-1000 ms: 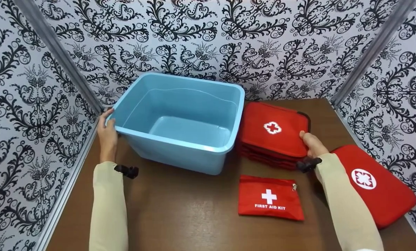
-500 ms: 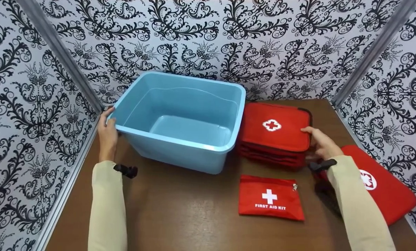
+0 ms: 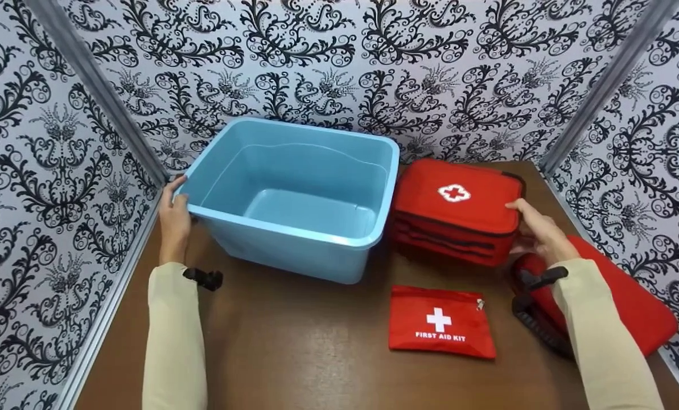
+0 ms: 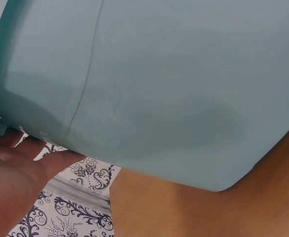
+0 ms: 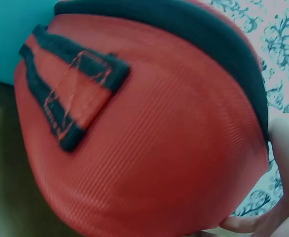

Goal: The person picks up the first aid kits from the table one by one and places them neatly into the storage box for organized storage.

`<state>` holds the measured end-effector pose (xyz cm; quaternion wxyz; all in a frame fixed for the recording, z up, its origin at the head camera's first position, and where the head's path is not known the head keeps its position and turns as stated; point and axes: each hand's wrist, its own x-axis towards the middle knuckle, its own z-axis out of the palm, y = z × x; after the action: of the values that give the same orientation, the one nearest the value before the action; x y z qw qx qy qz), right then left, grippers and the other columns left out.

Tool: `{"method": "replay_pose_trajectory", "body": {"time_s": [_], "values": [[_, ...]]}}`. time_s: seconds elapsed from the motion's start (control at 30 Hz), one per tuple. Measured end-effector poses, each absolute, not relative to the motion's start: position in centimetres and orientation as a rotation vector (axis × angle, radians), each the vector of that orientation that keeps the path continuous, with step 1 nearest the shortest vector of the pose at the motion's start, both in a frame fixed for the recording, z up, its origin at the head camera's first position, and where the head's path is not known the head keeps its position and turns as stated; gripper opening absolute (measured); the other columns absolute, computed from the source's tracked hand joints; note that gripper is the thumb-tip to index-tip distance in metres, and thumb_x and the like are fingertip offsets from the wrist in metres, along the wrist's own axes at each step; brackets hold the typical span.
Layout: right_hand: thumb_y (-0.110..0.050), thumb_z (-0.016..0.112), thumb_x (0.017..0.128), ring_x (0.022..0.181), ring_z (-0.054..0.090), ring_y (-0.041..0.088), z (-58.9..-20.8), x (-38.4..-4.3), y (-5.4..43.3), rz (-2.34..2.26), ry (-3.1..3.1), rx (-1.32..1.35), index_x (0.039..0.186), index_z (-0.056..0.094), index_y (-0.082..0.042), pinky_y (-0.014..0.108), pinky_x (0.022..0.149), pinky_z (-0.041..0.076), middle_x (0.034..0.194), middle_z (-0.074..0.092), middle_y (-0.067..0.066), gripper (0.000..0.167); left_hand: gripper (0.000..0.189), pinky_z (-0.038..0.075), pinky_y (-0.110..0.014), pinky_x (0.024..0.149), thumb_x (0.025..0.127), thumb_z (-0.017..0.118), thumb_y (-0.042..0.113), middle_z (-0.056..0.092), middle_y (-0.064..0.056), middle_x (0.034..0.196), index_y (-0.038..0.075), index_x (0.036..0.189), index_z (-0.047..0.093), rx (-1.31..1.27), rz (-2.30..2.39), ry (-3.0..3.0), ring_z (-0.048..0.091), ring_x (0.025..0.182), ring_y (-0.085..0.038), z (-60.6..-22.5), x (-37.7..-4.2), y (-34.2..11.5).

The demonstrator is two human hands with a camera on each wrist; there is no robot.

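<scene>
My left hand [image 3: 175,219] holds the left rim of a light blue plastic tub [image 3: 282,250], its thumb and fingers at the edge. In the left wrist view the tub's wall [image 4: 159,74] fills most of the frame, with fingers [image 4: 60,160] reaching under its edge. My right hand [image 3: 544,230] grips the right end of a red first aid case [image 3: 453,213] with a white-edged cross, thumb on its top. The right wrist view shows the case's ribbed side, black zip band and black-trimmed strap loop [image 5: 80,84]. The tub holds nothing.
A flat red pouch [image 3: 441,336] marked FIRST AID KIT lies in front of the case. Another red case [image 3: 646,313] with a black handle [image 3: 544,327] lies at the right, partly behind my right sleeve. Patterned walls [image 3: 328,68] surround the brown table [image 3: 293,341].
My right hand and the red case in its grip have moved to the right and up, showing more of the case's front side. My left hand and the tub stay put.
</scene>
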<state>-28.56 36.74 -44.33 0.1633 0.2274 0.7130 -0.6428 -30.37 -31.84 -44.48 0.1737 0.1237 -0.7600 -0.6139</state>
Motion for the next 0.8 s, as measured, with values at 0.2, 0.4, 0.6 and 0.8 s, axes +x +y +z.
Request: {"method": "replay_pose_trajectory", "body": {"time_s": [0.2,0.4,0.6,0.8], "values": [[-0.049,0.057,0.1,0.058,0.069,0.014,-41.2,-27.7,37.5,-1.924,2.009,0.558,0.075,0.076,-0.026,0.031,0.062,0.061,0.071,0.076,-0.006,0.039,0.054,0.025,-0.041,0.128,0.107,0.03,0.012,0.031,-0.005,0.172,0.015,0.159,0.044,0.366,-1.756,-2.167,0.033,0.154,-0.027,-44.3,-30.3,-32.0],[-0.047,0.057,0.101,0.058,0.069,0.014,-38.5,-26.9,38.3,-1.956,1.995,0.528,0.076,0.077,-0.022,0.032,0.059,0.061,0.071,0.077,-0.004,0.041,0.054,0.026,-0.041,0.127,0.108,0.03,0.012,0.029,-0.004,0.172,0.017,0.159,0.044,0.379,-1.777,-2.166,0.033,0.153,-0.026,-43.9,-30.1,-32.0],[-0.049,0.059,0.1,0.057,0.07,0.017,-36.7,-26.5,38.8,-1.985,1.995,0.566,0.081,0.072,-0.024,0.036,0.059,0.062,0.069,0.073,-0.001,0.033,0.054,0.025,-0.041,0.128,0.107,0.029,0.012,0.028,-0.004,0.172,0.016,0.159,0.043,0.373,-1.796,-2.157,0.031,0.154,-0.026,-43.9,-30.0,-31.9],[-0.05,0.058,0.1,0.065,0.073,0.02,-35.1,-26.4,38.4,-2.04,1.923,0.543,0.089,0.07,-0.025,0.038,0.064,0.064,0.075,0.073,0.002,0.03,0.054,0.028,-0.039,0.125,0.106,0.03,0.009,0.032,-0.005,0.171,0.011,0.158,0.044,0.36,-1.801,-2.112,0.033,0.153,-0.025,-44.4,-30.4,-31.8]]}}
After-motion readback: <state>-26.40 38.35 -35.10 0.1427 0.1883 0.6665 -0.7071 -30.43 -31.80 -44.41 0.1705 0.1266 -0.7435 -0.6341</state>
